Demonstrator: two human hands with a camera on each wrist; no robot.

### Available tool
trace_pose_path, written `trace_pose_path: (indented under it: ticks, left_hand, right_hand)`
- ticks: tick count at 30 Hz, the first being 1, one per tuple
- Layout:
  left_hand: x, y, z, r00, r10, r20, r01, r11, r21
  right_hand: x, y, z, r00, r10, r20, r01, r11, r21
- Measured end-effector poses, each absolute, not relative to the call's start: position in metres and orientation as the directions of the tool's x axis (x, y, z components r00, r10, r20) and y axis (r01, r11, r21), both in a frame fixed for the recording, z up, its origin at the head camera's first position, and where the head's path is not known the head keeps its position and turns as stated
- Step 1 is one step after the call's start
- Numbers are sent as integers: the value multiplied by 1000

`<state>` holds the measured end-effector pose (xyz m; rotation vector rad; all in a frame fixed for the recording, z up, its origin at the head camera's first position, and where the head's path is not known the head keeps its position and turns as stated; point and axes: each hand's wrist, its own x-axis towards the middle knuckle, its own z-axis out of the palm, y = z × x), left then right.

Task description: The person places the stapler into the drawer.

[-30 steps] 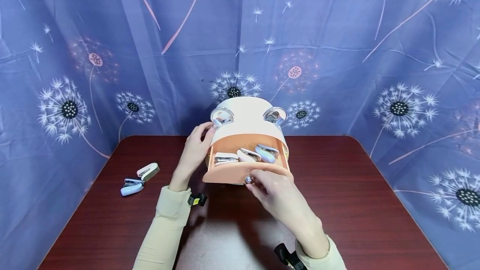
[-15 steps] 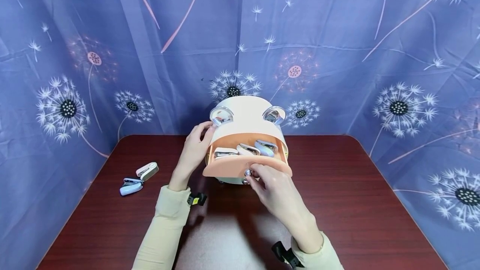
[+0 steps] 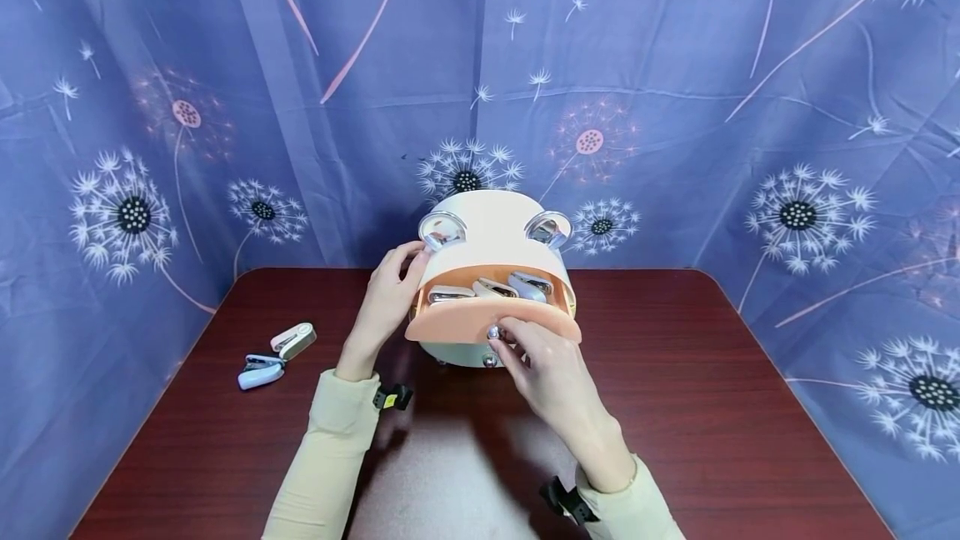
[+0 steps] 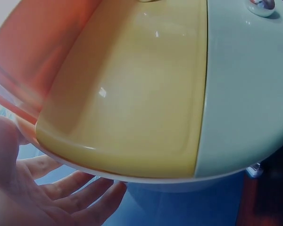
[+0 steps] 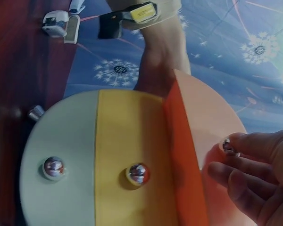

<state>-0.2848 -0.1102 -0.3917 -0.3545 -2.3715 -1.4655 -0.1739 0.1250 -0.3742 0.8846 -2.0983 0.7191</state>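
Note:
A small rounded drawer cabinet [image 3: 491, 227] with two round silver discs on top stands at the table's far middle. Its top orange drawer [image 3: 442, 325] is partly pulled out, and inside lie a white stapler [image 3: 452, 294], a pale stapler [image 3: 492, 287] and a blue stapler [image 3: 529, 287]. Thumb and forefinger of my right hand [image 3: 553, 373] pinch the drawer's silver knob [image 3: 492, 332]. Against the cabinet's left side rests my left hand [image 3: 384, 298], fingers extended along the outer wall. Below, the yellow drawer [image 4: 132, 94] and green drawer [image 4: 245, 94] are closed.
On the left of the dark red table [image 3: 712, 407] lie a white-and-green stapler [image 3: 294, 341] and a light blue stapler [image 3: 261, 372], close together. A blue dandelion-print curtain [image 3: 360, 148] hangs right behind the cabinet.
The orange drawer has slid inward, away from me, with my right hand on its knob. More of the green drawer shows below it. My left hand has stayed at the cabinet's side.

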Motion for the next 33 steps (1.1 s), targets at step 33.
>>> trace_pose_path:
  ticks: [33]
  left_hand:
    - [-285,-109,-392,-913,21,406,371,453,811]
  right_hand:
    - [-197,122,-388,-492,-259,831,-751,609,-255]
